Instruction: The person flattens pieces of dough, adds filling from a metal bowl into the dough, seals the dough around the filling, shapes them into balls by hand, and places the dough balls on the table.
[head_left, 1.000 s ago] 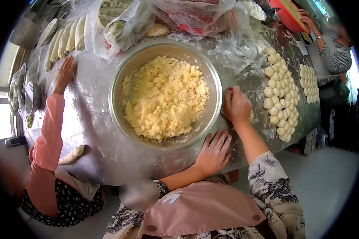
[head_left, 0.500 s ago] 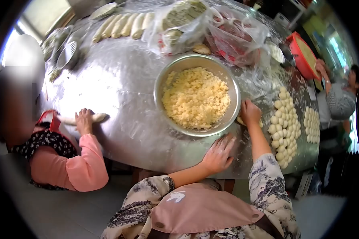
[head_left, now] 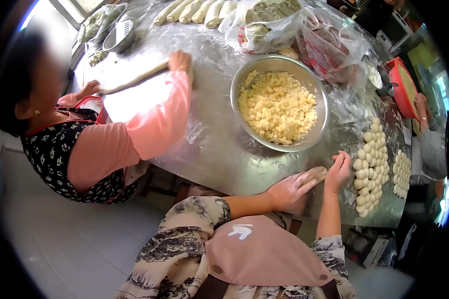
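My left hand (head_left: pixel 287 193) rests low over the table's near edge, its fingers closed around a pale, elongated piece of dough (head_left: pixel 315 175) that shows beyond the fingertips. Just right of it, my right hand (head_left: pixel 338 169) is raised a little with curled fingers; what they pinch, if anything, is hidden. Ahead of both hands stands a metal bowl (head_left: pixel 236 102) of crumbly yellow filling (head_left: pixel 277 107). Small white dough balls (head_left: pixel 371 164) lie in a cluster to the right of my right hand.
A co-worker in a pink sleeve (head_left: pixel 157 129) presses a long dough roll (head_left: pixel 134 78) at left. Thick dough rolls (head_left: pixel 189 11) and plastic bags (head_left: pixel 329 47) line the back. At right, another person's hand (head_left: pixel 420 102) touches a red basin (head_left: pixel 398 89).
The view has shifted left. My right hand has drawn back from beside the bowl toward me. My left hand has closed on dough. The co-worker's roll has grown longer.
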The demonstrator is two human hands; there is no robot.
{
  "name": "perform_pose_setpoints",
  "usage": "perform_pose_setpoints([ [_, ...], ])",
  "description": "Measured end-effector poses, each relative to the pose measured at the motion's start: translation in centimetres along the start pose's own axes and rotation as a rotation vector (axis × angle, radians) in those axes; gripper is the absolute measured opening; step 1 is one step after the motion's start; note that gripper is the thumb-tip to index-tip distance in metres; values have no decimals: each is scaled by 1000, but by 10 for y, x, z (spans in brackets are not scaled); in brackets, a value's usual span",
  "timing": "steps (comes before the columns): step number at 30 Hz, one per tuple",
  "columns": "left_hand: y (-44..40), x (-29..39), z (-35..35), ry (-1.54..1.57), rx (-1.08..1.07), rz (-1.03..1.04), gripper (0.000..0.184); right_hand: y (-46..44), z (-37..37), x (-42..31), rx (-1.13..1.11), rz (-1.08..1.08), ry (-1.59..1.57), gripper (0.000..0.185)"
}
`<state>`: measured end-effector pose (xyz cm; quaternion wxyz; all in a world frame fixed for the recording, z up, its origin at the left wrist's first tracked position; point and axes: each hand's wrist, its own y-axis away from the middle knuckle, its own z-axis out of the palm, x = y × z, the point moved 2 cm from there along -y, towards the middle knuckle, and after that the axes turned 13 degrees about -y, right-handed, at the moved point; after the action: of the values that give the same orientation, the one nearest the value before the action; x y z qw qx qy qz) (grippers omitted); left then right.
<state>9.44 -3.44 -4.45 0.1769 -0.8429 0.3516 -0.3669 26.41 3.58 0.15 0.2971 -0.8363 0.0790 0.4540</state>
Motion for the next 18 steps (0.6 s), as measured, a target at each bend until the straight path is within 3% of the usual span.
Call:
perform_pose_setpoints([
  [3,4,-4,8,7,-159,-2,46,2,-10,26,-214,98,518,33],
  [4,4,-4,9,21,-159,-19,42,10,-9,34,-289,175,509,34],
  [6,2,-5,10,40,-162,-68,38,24,-3,37,-373,-30,442,36],
  [12,-4,0,11,73,-200,-161,38,-5,-9,-7,-393,408,103,45],
  [14,-6,4,9,85,-209,-160,39,-8,-7,-20,-433,437,229,47],
  [16,-4,3,3,1,-89,-34,40,-6,-3,-20,-473,423,425,48],
  [17,-3,2,-1,-43,-29,27,40,4,2,-2,-410,238,573,45],
  [18,0,1,2,-37,-55,31,39,11,3,-10,-385,239,578,42],
])
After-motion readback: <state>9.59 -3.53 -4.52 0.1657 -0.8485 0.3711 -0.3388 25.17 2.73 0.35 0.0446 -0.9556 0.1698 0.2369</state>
